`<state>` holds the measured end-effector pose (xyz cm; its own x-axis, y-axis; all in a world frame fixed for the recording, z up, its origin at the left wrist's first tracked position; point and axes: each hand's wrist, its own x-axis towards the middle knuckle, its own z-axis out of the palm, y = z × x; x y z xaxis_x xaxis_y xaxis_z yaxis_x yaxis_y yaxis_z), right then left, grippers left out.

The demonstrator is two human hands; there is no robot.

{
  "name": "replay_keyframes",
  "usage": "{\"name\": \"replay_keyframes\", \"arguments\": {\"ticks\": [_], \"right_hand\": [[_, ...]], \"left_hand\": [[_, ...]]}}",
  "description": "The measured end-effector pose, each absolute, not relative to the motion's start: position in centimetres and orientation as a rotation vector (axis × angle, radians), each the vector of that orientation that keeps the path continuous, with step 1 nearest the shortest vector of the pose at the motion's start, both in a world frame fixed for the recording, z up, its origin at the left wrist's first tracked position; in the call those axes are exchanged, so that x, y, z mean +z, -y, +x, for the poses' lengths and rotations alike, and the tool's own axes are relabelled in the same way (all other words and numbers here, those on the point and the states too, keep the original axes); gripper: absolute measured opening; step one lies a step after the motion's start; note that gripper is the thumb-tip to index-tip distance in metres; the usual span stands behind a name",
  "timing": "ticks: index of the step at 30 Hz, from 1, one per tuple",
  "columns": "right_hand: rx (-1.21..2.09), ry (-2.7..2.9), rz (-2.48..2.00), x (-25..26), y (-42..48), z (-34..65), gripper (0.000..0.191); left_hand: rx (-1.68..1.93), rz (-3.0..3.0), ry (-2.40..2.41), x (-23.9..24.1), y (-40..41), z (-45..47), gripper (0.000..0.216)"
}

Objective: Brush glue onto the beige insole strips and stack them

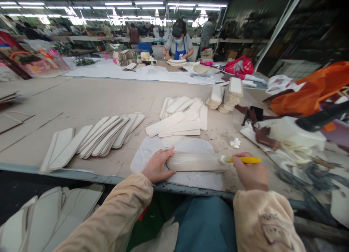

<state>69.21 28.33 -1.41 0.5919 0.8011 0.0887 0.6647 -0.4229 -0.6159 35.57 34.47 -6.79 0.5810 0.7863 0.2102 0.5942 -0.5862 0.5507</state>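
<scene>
My right hand (pixel 251 172) is closed round a yellow-handled brush (pixel 245 159). The white, glue-covered brush tip touches the right end of a long pale strip (pixel 196 162), which lies flat on a short stack of the same. At the other end of that strip, my left hand (pixel 158 165) grips the edges, thumb at the near side and fingers at the far side. A white sheet (pixel 141 155) lies under the strips. Just behind it is a loose pile of white strips (pixel 174 124). To the left, more strips (pixel 103 135) lie fanned out.
Two stacks of strips (pixel 233 92) stand farther back. On the right are a white jug-like container (pixel 294 135), scissors (pixel 324 162), dark straps and an orange bag (pixel 313 92). A white crumpled lump (pixel 235 143) sits near the brush. Across the table works another person (pixel 178 44).
</scene>
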Motion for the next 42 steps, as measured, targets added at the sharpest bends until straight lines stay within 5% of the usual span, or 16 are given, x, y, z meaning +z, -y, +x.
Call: {"name": "replay_keyframes", "arguments": {"ticks": [7, 14, 28, 38, 42], "right_hand": [[1.046, 1.002, -1.511, -0.9, -29.1, 61.8, 0.032], [1.308, 1.067, -1.516, -2.5, -30.4, 57.5, 0.032], [1.018, 1.121, -1.77, -3.0, -28.6, 65.1, 0.023], [0.384, 1.117, -2.14, -1.3, -26.9, 71.7, 0.022], [0.638, 0.96, -1.8, -0.6, -26.7, 69.3, 0.027]], "left_hand": [[0.62, 2.368, -1.063, -6.5, -34.5, 35.5, 0.1], [0.595, 2.372, -1.076, -6.8, -34.6, 35.5, 0.108], [0.566, 2.451, -1.065, -7.3, -34.6, 35.4, 0.092], [0.576, 2.47, -1.085, -7.3, -34.6, 35.4, 0.081], [0.568, 2.463, -1.086, -7.0, -34.5, 35.4, 0.089]]}}
